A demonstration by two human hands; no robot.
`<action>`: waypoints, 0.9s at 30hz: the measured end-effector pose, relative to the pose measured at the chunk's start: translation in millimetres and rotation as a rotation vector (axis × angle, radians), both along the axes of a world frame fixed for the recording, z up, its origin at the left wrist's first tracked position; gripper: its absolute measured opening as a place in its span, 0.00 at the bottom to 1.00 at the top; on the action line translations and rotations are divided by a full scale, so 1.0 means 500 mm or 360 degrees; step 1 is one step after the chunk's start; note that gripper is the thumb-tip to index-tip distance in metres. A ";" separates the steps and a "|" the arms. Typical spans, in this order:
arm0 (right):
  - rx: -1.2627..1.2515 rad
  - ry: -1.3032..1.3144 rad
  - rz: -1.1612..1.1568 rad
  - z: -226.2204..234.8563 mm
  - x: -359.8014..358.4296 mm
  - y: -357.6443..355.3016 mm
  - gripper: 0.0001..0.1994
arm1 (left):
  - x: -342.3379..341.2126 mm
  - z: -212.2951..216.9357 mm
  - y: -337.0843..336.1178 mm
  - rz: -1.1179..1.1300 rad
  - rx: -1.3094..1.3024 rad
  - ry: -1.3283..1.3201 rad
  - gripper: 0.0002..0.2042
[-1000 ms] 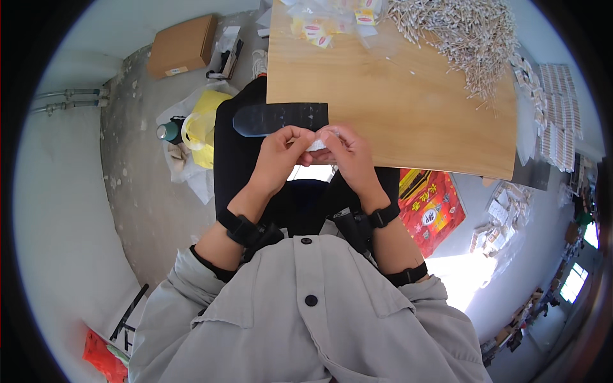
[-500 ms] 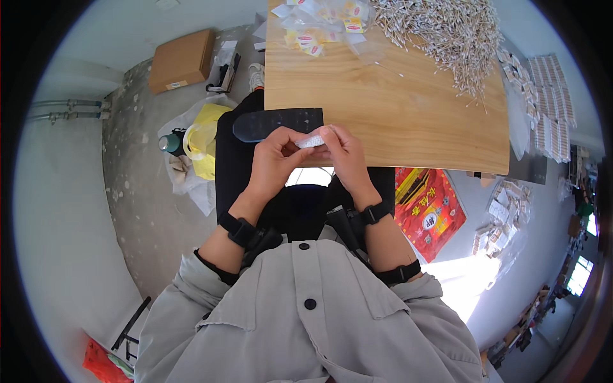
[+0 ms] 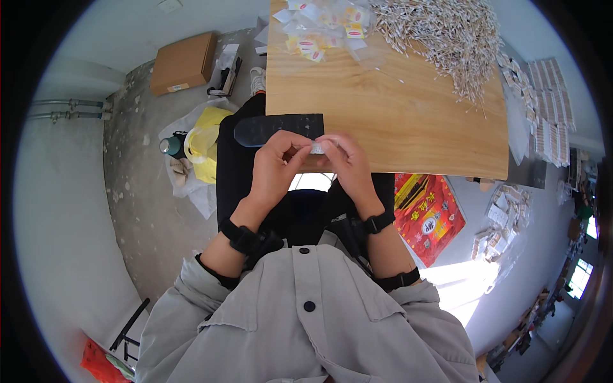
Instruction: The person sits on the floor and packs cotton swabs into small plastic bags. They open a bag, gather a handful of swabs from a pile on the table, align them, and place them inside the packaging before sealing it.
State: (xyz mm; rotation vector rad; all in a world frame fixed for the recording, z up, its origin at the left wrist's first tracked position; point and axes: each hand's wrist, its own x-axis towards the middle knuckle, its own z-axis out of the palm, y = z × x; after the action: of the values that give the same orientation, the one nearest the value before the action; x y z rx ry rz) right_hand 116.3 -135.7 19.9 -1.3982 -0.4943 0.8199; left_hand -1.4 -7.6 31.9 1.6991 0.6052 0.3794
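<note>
At the near edge of the table, a small bundle of cotton swabs (image 3: 316, 148) is held between my two hands, its white tips showing. My left hand (image 3: 276, 162) is closed on its left end with thumb and fingers. The other end sits in the closed fingers of my right hand (image 3: 348, 163), which cover much of it. Whether clear plastic wraps the bundle is hard to make out. Farther back on the wooden table (image 3: 383, 108) lies a large heap of loose cotton swabs (image 3: 440, 41). Left of it are clear plastic bags with yellow-and-white labels (image 3: 313, 46).
A dark rounded board (image 3: 274, 129) juts from the table's left near corner. On the floor to the left are a yellow bag (image 3: 205, 137), a green-lidded bottle (image 3: 170, 145) and a cardboard box (image 3: 183, 64). Packed swab bundles (image 3: 550, 102) and a red printed sack (image 3: 431, 220) lie right.
The bundle has turned and more of it is now covered by my fingers. My right hand's fingers have curled further round it. The view has shifted slightly.
</note>
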 end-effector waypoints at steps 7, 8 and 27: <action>-0.0158 -0.0730 0.0015 0.028 0.019 -0.013 0.06 | -0.001 0.021 0.011 -0.0139 0.0053 0.0023 0.08; -0.0171 -0.0746 0.0015 0.033 0.020 -0.012 0.05 | -0.004 0.017 0.014 -0.0141 0.0019 0.0017 0.08; -0.0155 -0.0739 -0.0027 0.025 0.005 0.011 0.04 | -0.001 0.015 0.026 -0.0115 0.0143 0.0014 0.04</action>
State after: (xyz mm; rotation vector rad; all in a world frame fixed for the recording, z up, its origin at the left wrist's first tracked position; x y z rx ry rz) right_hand 118.7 -130.0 32.5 -1.6884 -0.8040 0.5058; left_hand -2.0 5.1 39.2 1.8045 0.5385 0.3519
